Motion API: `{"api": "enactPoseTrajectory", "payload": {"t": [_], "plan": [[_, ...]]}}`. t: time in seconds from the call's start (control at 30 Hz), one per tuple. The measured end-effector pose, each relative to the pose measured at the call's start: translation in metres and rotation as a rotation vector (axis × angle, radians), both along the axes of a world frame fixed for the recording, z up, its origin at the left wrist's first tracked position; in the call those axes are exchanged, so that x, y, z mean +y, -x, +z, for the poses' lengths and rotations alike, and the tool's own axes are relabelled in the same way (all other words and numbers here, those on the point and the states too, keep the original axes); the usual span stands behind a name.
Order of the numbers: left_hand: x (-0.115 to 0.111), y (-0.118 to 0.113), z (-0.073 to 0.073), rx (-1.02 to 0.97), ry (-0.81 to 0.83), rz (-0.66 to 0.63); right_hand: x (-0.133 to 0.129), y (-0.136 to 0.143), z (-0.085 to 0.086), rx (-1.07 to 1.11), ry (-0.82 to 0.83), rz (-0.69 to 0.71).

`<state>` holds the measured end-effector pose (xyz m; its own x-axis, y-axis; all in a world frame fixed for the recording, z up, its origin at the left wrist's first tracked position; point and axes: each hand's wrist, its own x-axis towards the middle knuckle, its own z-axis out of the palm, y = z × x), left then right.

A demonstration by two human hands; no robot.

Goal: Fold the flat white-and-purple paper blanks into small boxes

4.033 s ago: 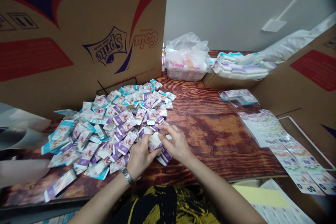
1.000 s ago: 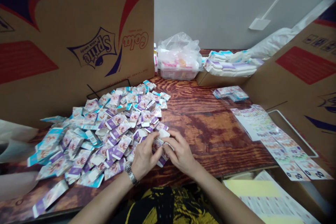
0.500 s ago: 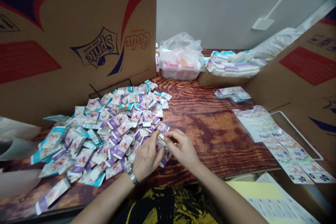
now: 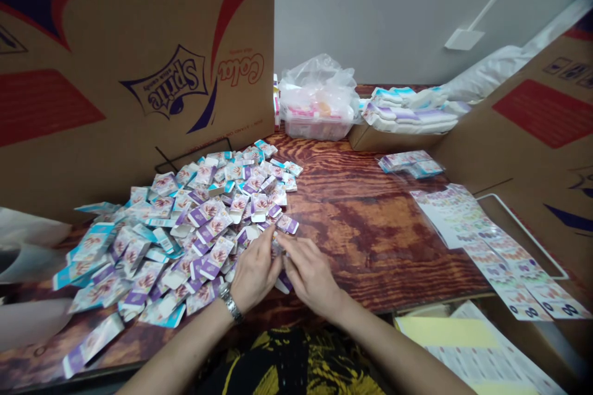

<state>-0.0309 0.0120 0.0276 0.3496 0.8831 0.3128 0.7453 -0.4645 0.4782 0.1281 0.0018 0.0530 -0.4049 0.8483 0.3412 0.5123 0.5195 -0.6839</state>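
An upside-down Sprite-printed shipping carton (image 4: 139,99) is standing along the far left, and a wood-grained table (image 4: 380,216) is running out to the right of it. A heap of small printed boxes (image 4: 213,213), purple- and blue-ended, is spreading over the table's left half, with some white flaps showing. The left hand (image 4: 254,271) is lying just beside the heap's near right margin, so it is the nearer one to the stock; the right hand (image 4: 312,271) is coming in from the other side, farther off. Both hands are bending inward with fingertips almost meeting, fingers curled and thumbs low, leaving only a narrow gap. Between them they are pinching one small printed box (image 4: 277,248); only a sliver is showing, so which way its long axis is pointing I cannot tell. It is sitting directly in the grip, ahead of the thumbs. A purple-ended box (image 4: 288,224) is lying just beyond the fingertips, and a purple box end (image 4: 283,284) is peeking out below the thumbs; whether it is touching either hand is unclear.
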Motion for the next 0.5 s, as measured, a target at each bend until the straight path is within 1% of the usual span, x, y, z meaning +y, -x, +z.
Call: {"api": "enactPoseTrajectory", "payload": {"t": [0.07, 0.13, 0.2, 0.23, 0.27, 0.3, 0.33, 0.37, 0.4, 0.43, 0.5], "plan": [[0.006, 0.005, 0.006, 0.037, -0.036, 0.000, 0.006, -0.011, 0.000, 0.041, 0.113, -0.013], [0.019, 0.018, 0.019, 0.093, -0.108, 0.052, 0.017, -0.027, -0.004, 0.102, 0.228, -0.106], [0.038, 0.036, 0.039, 0.142, -0.226, 0.181, 0.027, -0.045, -0.013, 0.130, 0.266, -0.284], [0.047, 0.046, 0.049, 0.155, -0.311, 0.273, 0.030, -0.052, -0.019, 0.089, 0.296, -0.333], [0.056, 0.054, 0.059, 0.142, -0.396, 0.360, 0.032, -0.058, -0.025, 0.032, 0.331, -0.334], [0.063, 0.060, 0.068, 0.141, -0.457, 0.417, 0.033, -0.062, -0.032, -0.026, 0.365, -0.313], [0.067, 0.064, 0.074, 0.138, -0.507, 0.447, 0.033, -0.064, -0.039, -0.073, 0.399, -0.283], [0.068, 0.064, 0.076, 0.137, -0.531, 0.445, 0.031, -0.064, -0.046, -0.098, 0.434, -0.262], [0.066, 0.061, 0.075, 0.139, -0.530, 0.412, 0.030, -0.062, -0.052, -0.104, 0.469, -0.259], [0.061, 0.056, 0.071, 0.136, -0.512, 0.358, 0.028, -0.060, -0.057, -0.096, 0.502, -0.271], [0.045, 0.040, 0.054, 0.120, -0.422, 0.225, 0.026, -0.055, -0.065, -0.070, 0.554, -0.310]]}}
